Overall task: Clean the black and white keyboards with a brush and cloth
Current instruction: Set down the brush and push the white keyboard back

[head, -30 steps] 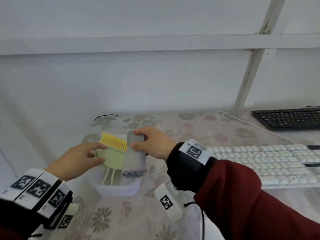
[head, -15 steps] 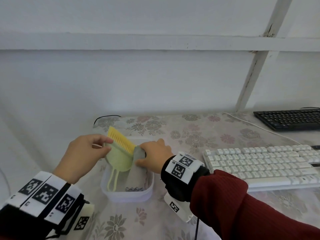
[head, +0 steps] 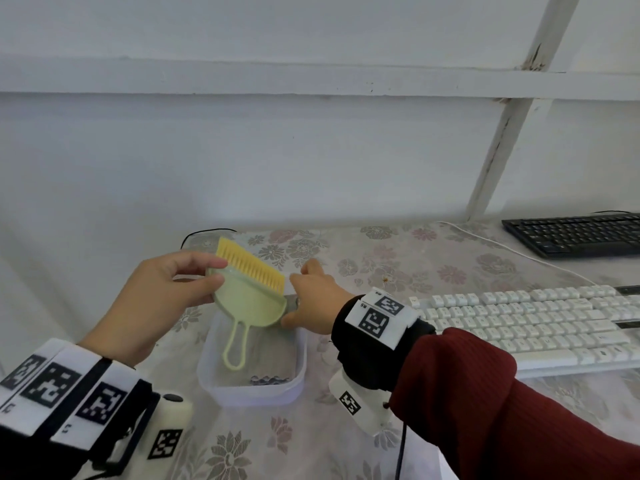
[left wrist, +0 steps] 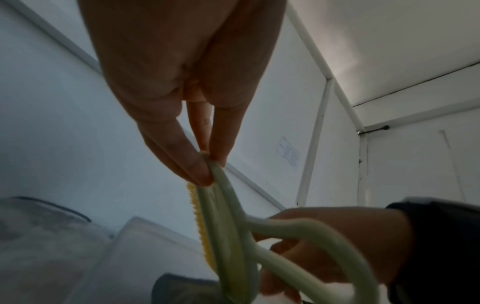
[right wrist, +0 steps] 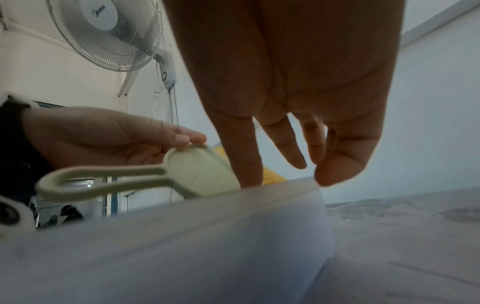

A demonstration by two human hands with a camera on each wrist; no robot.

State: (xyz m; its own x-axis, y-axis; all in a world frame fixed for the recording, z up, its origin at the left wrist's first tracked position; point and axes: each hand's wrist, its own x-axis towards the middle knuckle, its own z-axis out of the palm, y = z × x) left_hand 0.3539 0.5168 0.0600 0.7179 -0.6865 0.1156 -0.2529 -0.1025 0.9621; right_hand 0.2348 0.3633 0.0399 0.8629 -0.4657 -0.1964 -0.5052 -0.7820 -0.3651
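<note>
My left hand (head: 213,273) pinches the top corner of a pale green brush (head: 247,301) with yellow bristles (head: 251,263). It holds the brush tilted above a clear plastic container (head: 211,379), loop handle hanging down. The pinch also shows in the left wrist view (left wrist: 207,170). A grey cloth (head: 273,351) lies inside the container. My right hand (head: 299,296) hovers over the container's far right corner with straight fingers (right wrist: 249,164) reaching down behind the rim and holding nothing. The white keyboard (head: 519,323) lies to the right, the black keyboard (head: 575,233) behind it.
A floral tablecloth (head: 381,265) covers the table, which ends at a white wall just behind. A white cable (head: 519,254) runs between the keyboards and a black cable (head: 204,232) curls at the back left. A wall fan (right wrist: 103,30) hangs off to the side.
My right hand lowered the grey cloth into the container and let it go. My left hand took hold of the brush and lifted it up out of the container.
</note>
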